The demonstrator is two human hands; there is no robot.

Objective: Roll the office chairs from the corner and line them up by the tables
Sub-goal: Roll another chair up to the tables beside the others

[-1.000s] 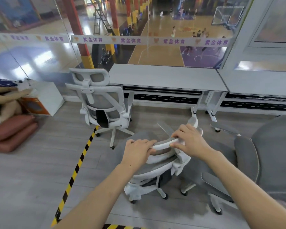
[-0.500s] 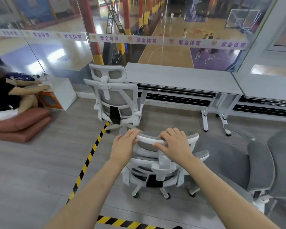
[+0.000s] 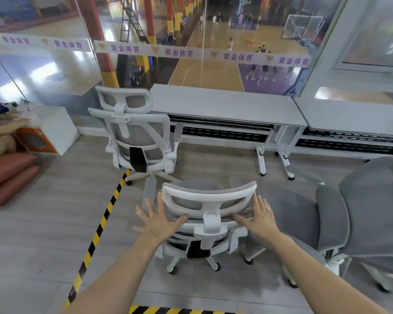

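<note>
White-framed chair (image 3: 208,214) at frame centre sits between both hands, left (image 3: 159,220) and right (image 3: 258,217), each grip wide with fingers spread; next, probably nudging it toward the surface (image 3: 225,105)

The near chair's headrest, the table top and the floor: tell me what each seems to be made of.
Headrest: white moulded plastic frame, smooth and slightly glossy, around grey mesh or fabric panels; the weave is too blurred to tell.
Table top: pale grey, matt, probably laminate board, going by its flat, even surface and thin edge.
Floor: grey wood-look planks, likely vinyl or laminate; seams and faint grain show.
</note>
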